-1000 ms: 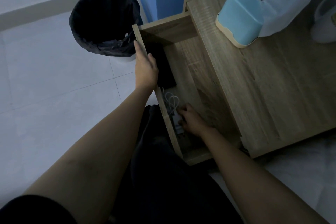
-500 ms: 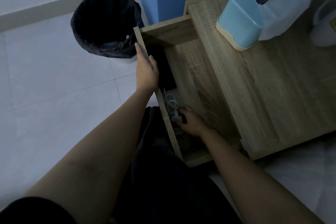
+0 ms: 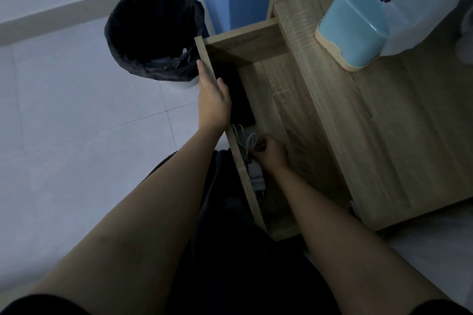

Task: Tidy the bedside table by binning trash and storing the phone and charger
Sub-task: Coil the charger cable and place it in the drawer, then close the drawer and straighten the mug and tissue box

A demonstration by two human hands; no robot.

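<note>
The wooden drawer (image 3: pixel 284 100) of the bedside table (image 3: pixel 389 140) is pulled out. A black phone (image 3: pixel 240 102) lies inside it along the front panel. My left hand (image 3: pixel 213 100) grips that front panel, thumb outside and fingers over the edge beside the phone. Below the phone lies the white charger (image 3: pixel 256 175), its plug pins pointing towards me, with its coiled cable (image 3: pixel 245 139) above it. My right hand (image 3: pixel 272 152) is inside the drawer, fingers curled on the cable coil.
A bin with a black liner (image 3: pixel 153 33) stands on the tiled floor left of the drawer. A blue tissue box (image 3: pixel 371 20) sits on the tabletop, with a white object (image 3: pixel 468 33) at the right edge. A blue wall is behind.
My right hand has shifted from the charger's plug block up to the cable coil, leaving the block uncovered in the drawer. My left hand has stayed on the drawer front.
</note>
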